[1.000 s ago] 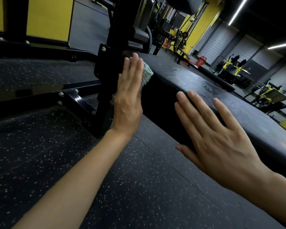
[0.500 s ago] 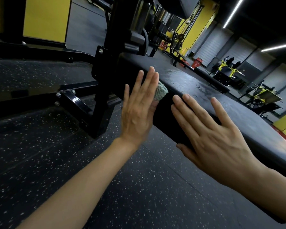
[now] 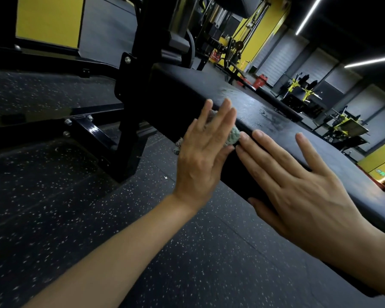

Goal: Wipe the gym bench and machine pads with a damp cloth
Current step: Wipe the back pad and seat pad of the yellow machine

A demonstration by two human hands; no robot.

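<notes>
Speckled black floor (image 3: pixel 187 263) lying under everything. Long black pad (image 3: pixel 276 134) running from the frame (image 3: pixel 133 107) at upper left down to lower right, its top showing wet streaks. Right hand (image 3: pixel 298 196) lying flat on the pad's near side, fingers straight and spread, tips reaching the top edge. Left hand (image 3: pixel 202 161), fingers straight and close together, pressing a bunched pale-green cloth (image 3: pixel 232 136) against the same side face just under the top edge. Cloth peeking out beside the right fingertips.
</notes>
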